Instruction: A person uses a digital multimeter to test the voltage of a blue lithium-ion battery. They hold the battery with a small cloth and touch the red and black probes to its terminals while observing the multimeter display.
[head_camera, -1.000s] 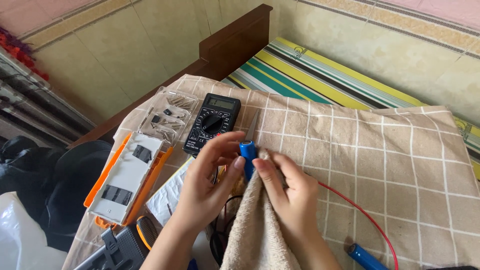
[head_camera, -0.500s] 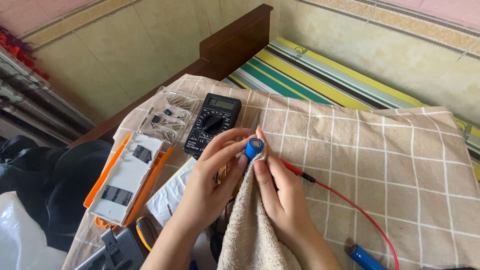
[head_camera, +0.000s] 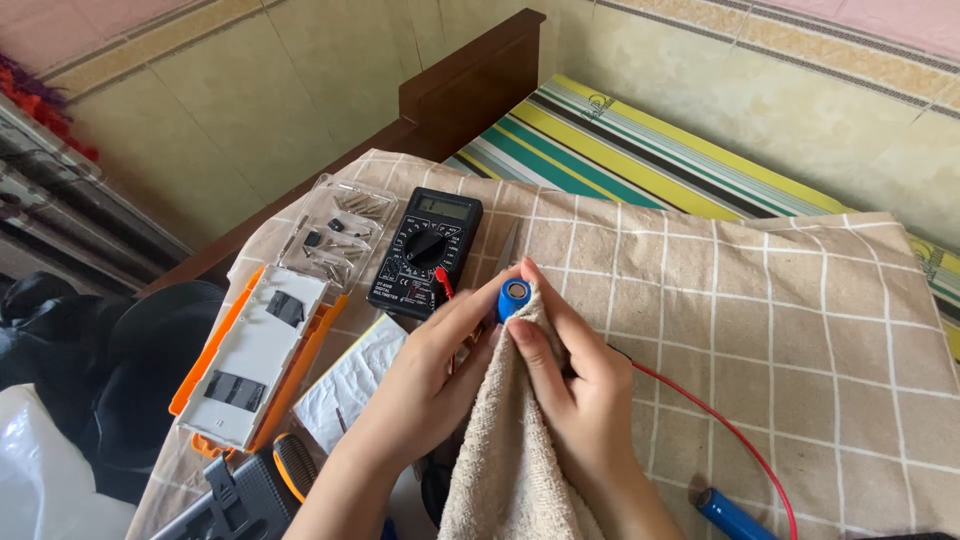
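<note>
My left hand (head_camera: 430, 375) and my right hand (head_camera: 575, 385) meet over the checked cloth and together hold a small blue cylindrical battery (head_camera: 512, 297), its metal end turned up towards me. A beige towel (head_camera: 510, 460) is wrapped around the battery's lower part under my right fingers and hangs down towards me. A black multimeter (head_camera: 428, 250) lies just beyond my left fingers. Its red lead (head_camera: 720, 425) runs from under my right hand to the lower right, and a red probe tip (head_camera: 441, 281) shows near my left fingertips.
A clear plastic tray of small metal parts (head_camera: 338, 228) lies left of the multimeter. An orange and white case (head_camera: 258, 355) sits at the left, white paper (head_camera: 350, 380) beside it. A second blue battery (head_camera: 735, 515) lies at the bottom right. A striped mat (head_camera: 640, 160) and wooden headboard (head_camera: 470, 85) lie beyond.
The battery has turned from lying sideways between my fingers to end-on towards me. The towel has come up around it and my hands have closed in.
</note>
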